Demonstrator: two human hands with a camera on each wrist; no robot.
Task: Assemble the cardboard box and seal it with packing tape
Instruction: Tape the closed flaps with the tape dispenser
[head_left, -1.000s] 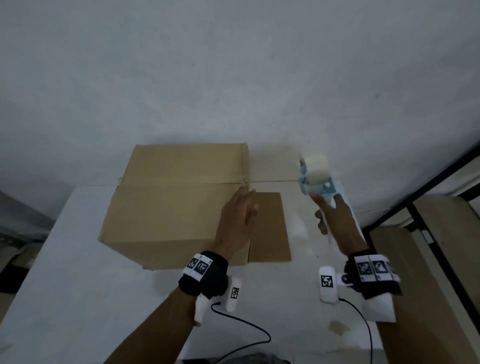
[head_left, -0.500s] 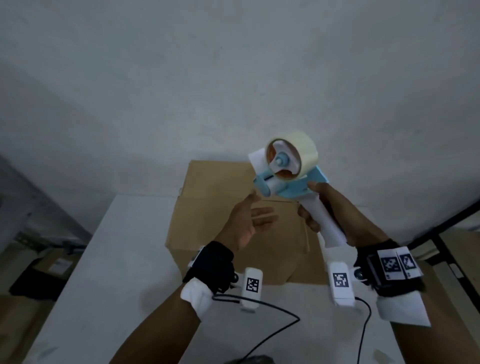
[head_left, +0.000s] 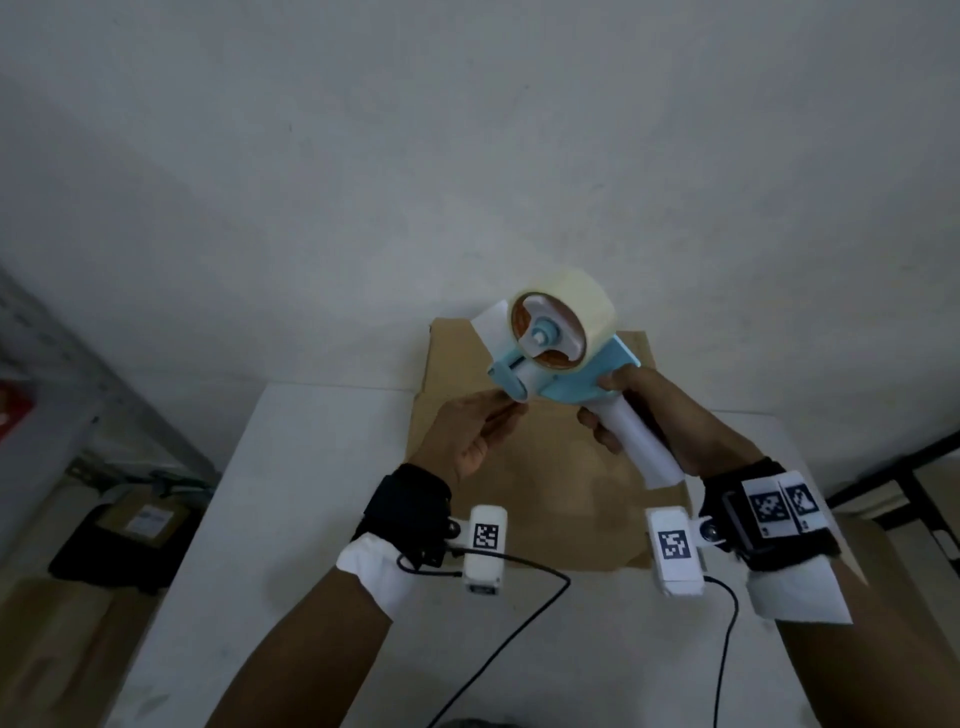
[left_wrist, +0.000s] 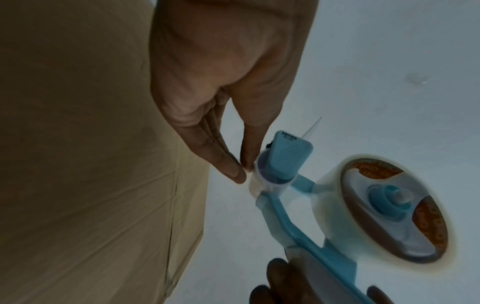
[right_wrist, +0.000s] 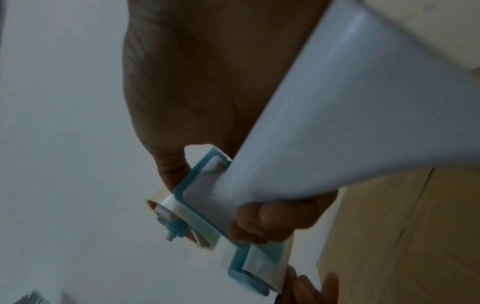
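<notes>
Right hand (head_left: 639, 415) is wrapped round the white handle of the tape gun (head_left: 558, 358), held in the air at centre frame in the head view, roll (head_left: 563, 317) uppermost. Left hand (head_left: 470, 441) has thumb and fingertips (left_wrist: 233, 166) pinched at the gun's roller end, apparently on the loose tape end (the tape itself is too pale to confirm in the left wrist view). The gun's long axis runs from lower right, at the handle, to upper left, at the roller. The box (head_left: 535, 493) lies on the table (head_left: 311, 519) directly beneath and beyond both hands, flaps appearing closed. Judgement: the coming move goes downward and away from the person; the left hand, at the dispensing end, is nearer the box top.
</notes>
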